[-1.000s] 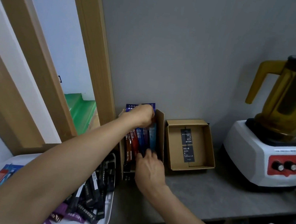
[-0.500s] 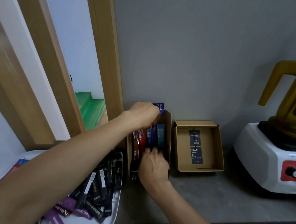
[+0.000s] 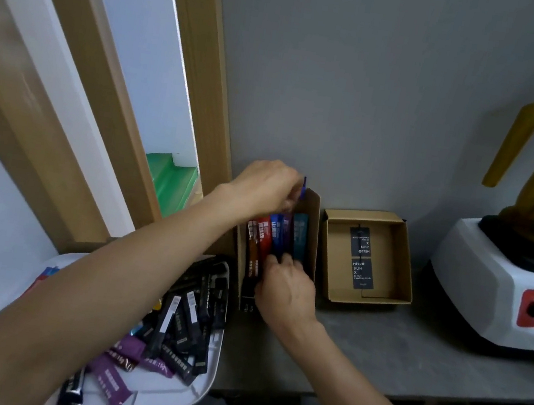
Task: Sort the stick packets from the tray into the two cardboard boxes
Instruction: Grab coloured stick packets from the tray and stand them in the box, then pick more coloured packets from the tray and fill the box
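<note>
— What takes up the most room?

— A grey stone-look worktop [image 3: 409, 355] along the wall. At its right end stands a white blender base carrying an amber plastic jug [image 3: 505, 290].

— And the tray?

— A white plastic tray with rounded corners [image 3: 174, 393] sits at the worktop's front left corner and reaches out past the front edge. I cannot tell what carries it.

— The boxes?

— Both are at the back edge, against the wall. A tall narrow brown cardboard box [image 3: 313, 230] is at the back left corner. A shallow square brown cardboard box [image 3: 403, 257] lies just to its right, open side up.

— Hands?

— The left hand [image 3: 264, 184] hovers over the back of the narrow box, fingers curled, pinching a thin blue stick packet [image 3: 303, 188] that stands upright above the box's rim. The right hand [image 3: 287, 288] is at the box's near end, bent fingertips touching the lower ends of the packets inside. Whether it grips any I cannot tell.

— Which packets are those?

— A row of brown, red, blue, purple and teal stick packets [image 3: 274, 234], side by side lengthwise in the narrow box. A loose heap of black and purple stick packets [image 3: 185, 322] is piled in the tray.

— Anything in the square box?

— Two black printed labels [image 3: 362, 265], end to end on its floor.
</note>
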A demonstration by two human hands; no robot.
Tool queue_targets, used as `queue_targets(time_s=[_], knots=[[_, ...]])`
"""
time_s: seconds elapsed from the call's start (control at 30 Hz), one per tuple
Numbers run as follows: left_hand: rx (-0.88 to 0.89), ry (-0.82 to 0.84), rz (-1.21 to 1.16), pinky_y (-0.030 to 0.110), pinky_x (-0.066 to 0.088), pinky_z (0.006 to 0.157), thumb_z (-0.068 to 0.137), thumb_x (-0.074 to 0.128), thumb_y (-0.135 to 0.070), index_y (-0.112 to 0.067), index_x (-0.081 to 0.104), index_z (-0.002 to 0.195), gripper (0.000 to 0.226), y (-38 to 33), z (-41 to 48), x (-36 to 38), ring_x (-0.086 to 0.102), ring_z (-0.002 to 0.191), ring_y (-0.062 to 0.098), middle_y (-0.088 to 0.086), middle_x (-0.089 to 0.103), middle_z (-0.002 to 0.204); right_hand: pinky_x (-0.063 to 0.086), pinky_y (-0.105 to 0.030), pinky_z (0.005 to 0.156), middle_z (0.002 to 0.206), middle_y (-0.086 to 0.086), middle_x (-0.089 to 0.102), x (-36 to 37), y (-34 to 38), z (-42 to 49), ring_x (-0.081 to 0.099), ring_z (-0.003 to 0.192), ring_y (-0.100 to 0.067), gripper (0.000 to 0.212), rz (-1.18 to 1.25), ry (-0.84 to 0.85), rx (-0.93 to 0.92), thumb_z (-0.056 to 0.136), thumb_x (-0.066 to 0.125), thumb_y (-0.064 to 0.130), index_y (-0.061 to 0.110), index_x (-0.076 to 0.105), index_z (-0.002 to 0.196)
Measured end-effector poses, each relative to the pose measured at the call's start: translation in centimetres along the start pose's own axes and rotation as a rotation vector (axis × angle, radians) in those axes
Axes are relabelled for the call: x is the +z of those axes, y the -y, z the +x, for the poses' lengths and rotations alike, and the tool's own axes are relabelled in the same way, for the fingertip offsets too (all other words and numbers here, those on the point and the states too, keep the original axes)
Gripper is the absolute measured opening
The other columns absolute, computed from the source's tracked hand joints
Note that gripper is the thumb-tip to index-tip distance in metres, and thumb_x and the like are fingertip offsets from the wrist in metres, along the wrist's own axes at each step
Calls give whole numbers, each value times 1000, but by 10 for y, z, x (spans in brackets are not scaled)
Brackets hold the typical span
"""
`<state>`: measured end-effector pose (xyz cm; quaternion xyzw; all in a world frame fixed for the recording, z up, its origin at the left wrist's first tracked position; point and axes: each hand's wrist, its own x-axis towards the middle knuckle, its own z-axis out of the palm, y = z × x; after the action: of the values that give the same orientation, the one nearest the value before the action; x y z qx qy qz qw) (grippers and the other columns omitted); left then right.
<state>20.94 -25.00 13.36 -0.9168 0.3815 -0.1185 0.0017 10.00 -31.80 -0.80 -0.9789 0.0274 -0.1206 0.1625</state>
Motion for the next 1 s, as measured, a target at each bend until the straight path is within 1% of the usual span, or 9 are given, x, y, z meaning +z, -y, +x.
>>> queue_targets(time_s=[0.1, 0.23, 0.33, 0.43, 0.53, 0.6, 0.73, 0.9, 1.0], knots=[[41, -145, -65, 23, 43, 71, 94, 70, -36, -24, 66, 101, 14, 13, -34, -18, 58, 84, 8, -12, 60, 91, 59, -37, 94, 127, 0, 66, -9, -5, -10, 66, 116, -18, 28, 110, -77, -64, 97, 64, 34, 22, 63, 123], [-116, -260, -249, 23, 50, 70, 94, 69, -42, -23, 69, 98, 19, 49, -110, -23, 62, 78, 8, -9, 67, 87, 60, -37, 93, 117, 5, 70, -24, -1, -27, 69, 108, -14, 24, 235, -145, -146, 93, 64, 37, 24, 68, 113], [-380, -149, -313, 29, 51, 69, 91, 72, -46, -28, 70, 95, 18, 83, -174, -14, 64, 79, 7, -11, 68, 84, 59, -27, 83, 107, 9, 69, -33, 17, -36, 68, 94, -8, 20, 346, -159, -214, 92, 64, 34, 24, 69, 108], [-698, 40, -226, 34, 53, 73, 92, 65, -57, -31, 67, 93, 26, 113, -228, 10, 64, 84, 14, -10, 68, 86, 53, -16, 76, 101, 15, 65, -29, 45, -35, 62, 86, -2, 18, 434, -74, -284, 94, 67, 30, 26, 68, 112], [-967, 151, -140, 40, 53, 86, 96, 49, -67, -26, 65, 111, 47, 129, -270, 35, 65, 104, 26, 5, 71, 112, 53, -20, 73, 96, 16, 64, -10, 77, -22, 60, 83, 0, 20, 510, 73, -302, 95, 68, 31, 25, 68, 115], [-1057, 199, -112, 45, 49, 96, 96, 46, -68, -25, 59, 133, 58, 137, -292, 45, 58, 120, 33, 14, 62, 132, 58, -31, 76, 99, 11, 70, 5, 99, -8, 64, 87, -7, 25, 522, 154, -298, 95, 68, 36, 23, 67, 117], [-1096, 299, -139, 48, 41, 112, 87, 72, -52, -27, 37, 154, 79, 157, -320, 54, 43, 136, 39, 18, 45, 150, 51, -37, 79, 118, -5, 66, 27, 144, 30, 64, 107, -25, 34, 311, 224, -329, 98, 62, 34, 21, 61, 130], [-1269, 409, -371, 46, 47, 108, 62, 65, -91, -14, 24, 156, 128, 158, -325, 58, 51, 132, 34, 16, 46, 151, 49, -48, 105, 145, -9, 55, 56, 192, 76, 51, 133, -31, 50, 56, 368, -528, 95, 65, 13, 18, 53, 143], [-1303, 408, -395, 47, 45, 109, 38, 59, -103, -15, 17, 156, 154, 151, -325, 70, 48, 134, 33, 14, 45, 151, 50, -47, 105, 140, -9, 60, 82, 202, 90, 55, 130, -32, 58, -26, 479, -519, 90, 72, 11, 21, 54, 144]])
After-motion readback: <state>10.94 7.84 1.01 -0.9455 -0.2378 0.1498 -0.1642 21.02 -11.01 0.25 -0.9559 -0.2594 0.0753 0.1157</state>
